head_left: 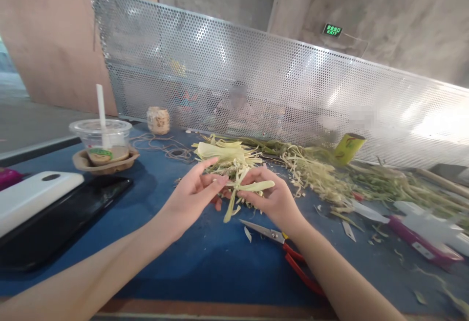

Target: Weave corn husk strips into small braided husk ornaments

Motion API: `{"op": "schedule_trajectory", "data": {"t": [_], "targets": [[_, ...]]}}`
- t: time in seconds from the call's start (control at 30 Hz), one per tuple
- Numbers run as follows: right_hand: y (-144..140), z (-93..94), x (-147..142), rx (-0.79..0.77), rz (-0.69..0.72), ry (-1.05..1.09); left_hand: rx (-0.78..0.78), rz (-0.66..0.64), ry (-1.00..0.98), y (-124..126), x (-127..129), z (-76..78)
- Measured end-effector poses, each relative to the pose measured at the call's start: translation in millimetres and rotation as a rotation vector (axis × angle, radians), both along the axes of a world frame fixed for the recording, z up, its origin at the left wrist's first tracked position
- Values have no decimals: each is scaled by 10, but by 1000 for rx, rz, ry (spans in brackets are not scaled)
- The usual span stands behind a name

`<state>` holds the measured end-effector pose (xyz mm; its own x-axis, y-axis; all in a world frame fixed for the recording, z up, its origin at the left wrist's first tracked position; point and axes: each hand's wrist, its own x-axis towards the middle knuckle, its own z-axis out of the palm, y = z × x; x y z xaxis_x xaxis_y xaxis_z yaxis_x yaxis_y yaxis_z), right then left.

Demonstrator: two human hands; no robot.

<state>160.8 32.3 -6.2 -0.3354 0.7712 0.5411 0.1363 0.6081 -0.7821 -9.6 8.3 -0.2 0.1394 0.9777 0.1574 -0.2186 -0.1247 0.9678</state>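
Above the blue tabletop (pixel 198 267), left hand (pixel 194 189) and right hand (pixel 276 196) pinch crossed leaf strips (pixel 261 185), seemingly part-worked, ends loose

Glare washes out the perforated screen (pixel 271 79) at far right.

The place looked like a craft workshop: scissors (pixel 274 234) and heaps of pale plant strips (pixel 315 174) lay on the blue bench (pixel 176 272), before a perforated metal screen (pixel 256 62), with a lit exit sign (pixel 332 30) against a bare concrete wall (pixel 388 13).
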Motion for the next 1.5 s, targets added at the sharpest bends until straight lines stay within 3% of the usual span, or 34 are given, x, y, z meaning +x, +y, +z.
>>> {"op": "schedule_trajectory", "data": {"t": [0.23,0.53,0.77,1.0,1.13,1.27,1.5], "targets": [[1,-5,1,-81,14,19,27,-55,4,-9,25,3],[-48,54,12,169,-67,-158,54,-30,20,4,6,-33],[-69,10,-24,184,-149,-98,116,-4,82,-38,27,-32],[-75,9,-28,248,-38,-31,93,-76,96,-22,19,-43],[-72,31,-20,123,-84,-13,1,-118,112,-32,6,2],[-15,27,20,-68,16,78,-77,-132,157,-42,-9,37],[62,-27,30,-657,334,448,101,-140,156,-40,-33,48]]}}
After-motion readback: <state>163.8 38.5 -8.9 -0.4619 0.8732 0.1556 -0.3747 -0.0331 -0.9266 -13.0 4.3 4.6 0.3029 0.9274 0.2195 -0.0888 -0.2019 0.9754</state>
